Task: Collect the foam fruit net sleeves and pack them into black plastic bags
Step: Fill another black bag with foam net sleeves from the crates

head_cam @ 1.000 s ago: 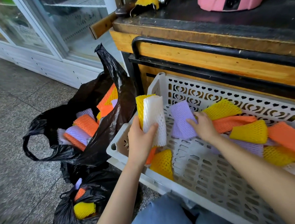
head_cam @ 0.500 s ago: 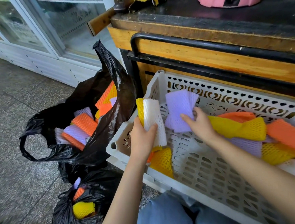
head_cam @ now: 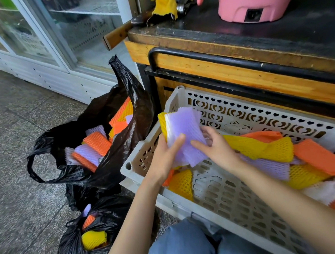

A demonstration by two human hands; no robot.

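Two hands over the crate's (head_cam: pixel 258 114) left end.
Left hand (head_cam: pixel 163 158) grips a sleeve stack (head_cam: pixel 163 123); right hand (head_cam: pixel 216 146) pinches its purple sleeve (head_cam: pixel 185 126); black bag (head_cam: pixel 139 109) just left of crate.

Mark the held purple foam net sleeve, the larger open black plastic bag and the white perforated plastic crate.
Purple foam net sleeve (head_cam: pixel 184 126): head view, front face.
Larger open black plastic bag (head_cam: pixel 129 147): head view, right wall.
White perforated plastic crate (head_cam: pixel 268 120): head view, far wall.
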